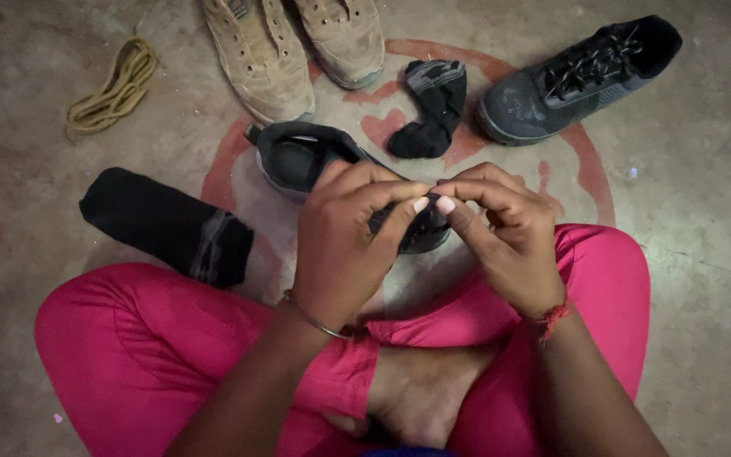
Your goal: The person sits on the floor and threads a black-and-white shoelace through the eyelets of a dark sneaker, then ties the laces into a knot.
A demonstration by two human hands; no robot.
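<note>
The left hand and right hand meet fingertip to fingertip above a dark shoe lying on the floor in front of crossed legs in pink trousers. Both are pinched narrow; what they nip, perhaps a lace end, is too small to tell. A black sock lies toward the left edge, another sock beyond the shoe, its mate toward the far right corner. Two tan boots and a coiled tan lace sit at the far edge.
</note>
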